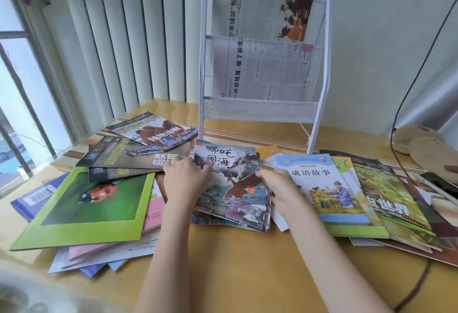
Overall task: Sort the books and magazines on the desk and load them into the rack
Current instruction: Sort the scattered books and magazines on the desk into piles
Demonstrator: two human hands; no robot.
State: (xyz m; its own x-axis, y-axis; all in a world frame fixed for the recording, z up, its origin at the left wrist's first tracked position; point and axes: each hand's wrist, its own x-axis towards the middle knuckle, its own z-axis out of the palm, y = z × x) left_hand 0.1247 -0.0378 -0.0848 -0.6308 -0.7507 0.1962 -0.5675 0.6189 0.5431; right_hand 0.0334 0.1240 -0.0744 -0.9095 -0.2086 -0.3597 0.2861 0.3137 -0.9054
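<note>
**Fingers on the first stack, sorting barely begun**

Fingers (202,171) of the left hand (184,180) lie fairly straight on the left edge of a stack of small picture books (233,189), while the right hand (281,189) curls round the stack's right edge, so both hands hold it between them. Nearly everything is unsorted, to judge by the spread on the table (235,263). Left of the fingers lies a loose heap: a green ladybird book (91,201), dark magazines (128,156) and a camel magazine (158,133) beyond them. Right of the fingers fans another group, led by a blue storybook (322,186) and a green nature magazine (386,201). Beyond the fingers stands the white rack (262,109), which holds only clipped newspapers (262,65) so far; none of the table's books sit in it. Loading has yet to start
</note>
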